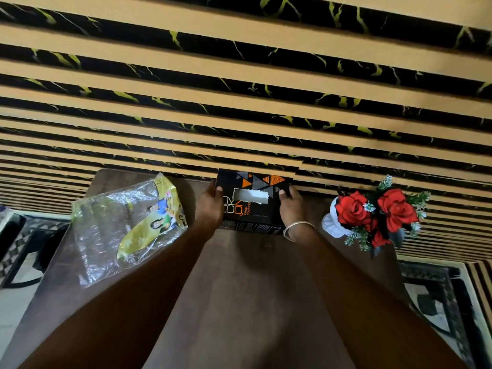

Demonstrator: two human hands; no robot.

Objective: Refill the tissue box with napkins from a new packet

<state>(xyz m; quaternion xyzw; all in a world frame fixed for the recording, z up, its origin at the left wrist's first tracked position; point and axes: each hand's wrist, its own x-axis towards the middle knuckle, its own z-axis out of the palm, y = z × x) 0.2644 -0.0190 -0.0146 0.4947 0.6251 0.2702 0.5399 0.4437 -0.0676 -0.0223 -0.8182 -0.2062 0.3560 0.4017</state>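
A black tissue box (253, 211) with orange and grey triangles stands at the far edge of the brown table (239, 288), against the striped wall. White napkin paper (250, 196) shows through the slot in its top. My left hand (210, 206) grips the box's left end and my right hand (291, 209), with a silver bangle on the wrist, grips its right end. A clear plastic packet (125, 225) with yellow print lies flat and crumpled on the table to the left of the box; it looks empty.
A white vase of red artificial roses (372, 211) stands close to the right of the box, near my right wrist. The black and tan striped wall (239, 102) rises right behind the table. Patterned floor shows on both sides.
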